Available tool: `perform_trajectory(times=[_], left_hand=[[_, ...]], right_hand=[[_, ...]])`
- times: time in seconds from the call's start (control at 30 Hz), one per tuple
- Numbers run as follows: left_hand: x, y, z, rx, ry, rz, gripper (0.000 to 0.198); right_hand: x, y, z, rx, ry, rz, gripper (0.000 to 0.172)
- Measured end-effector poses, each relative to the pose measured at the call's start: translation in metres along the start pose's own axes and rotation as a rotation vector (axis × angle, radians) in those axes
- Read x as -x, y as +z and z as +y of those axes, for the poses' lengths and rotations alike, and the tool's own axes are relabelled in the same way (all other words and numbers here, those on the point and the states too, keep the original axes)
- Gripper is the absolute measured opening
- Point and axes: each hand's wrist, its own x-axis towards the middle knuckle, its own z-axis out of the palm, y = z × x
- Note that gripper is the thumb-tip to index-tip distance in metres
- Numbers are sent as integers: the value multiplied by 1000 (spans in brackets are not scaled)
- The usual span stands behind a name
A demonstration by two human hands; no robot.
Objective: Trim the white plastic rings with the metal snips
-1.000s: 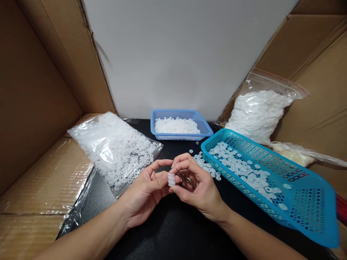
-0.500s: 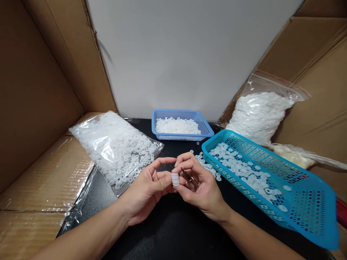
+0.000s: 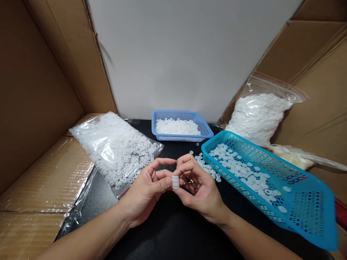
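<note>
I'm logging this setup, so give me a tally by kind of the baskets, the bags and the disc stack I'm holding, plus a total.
Baskets: 2 (light blue basket, teal basket)
Bags: 3 (left bag, white bag, yellowish bag)
Disc stack: 1
Total: 6

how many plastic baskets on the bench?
2. A smaller light-blue basket is at the back, before the white panel; a longer teal basket is on the right, beyond the right hand. No sign of others hidden.
</note>
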Motion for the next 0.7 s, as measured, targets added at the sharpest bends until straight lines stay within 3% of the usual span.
perform_trajectory(times=[0.27, 0.47, 0.6, 0.7], left_hand=[[3, 0, 2, 1, 20, -56, 24], [2, 2, -2, -149, 167, -46, 33], [3, 2, -5, -255, 235, 5, 29], [3, 2, -6, -295, 290, -28, 30]], right_hand=[[-1, 1, -5, 30, -17, 13, 15], [-2, 0, -4, 90, -44, 101, 19], [0, 1, -3, 227, -130, 145, 19], [1, 1, -4, 281, -178, 144, 24]])
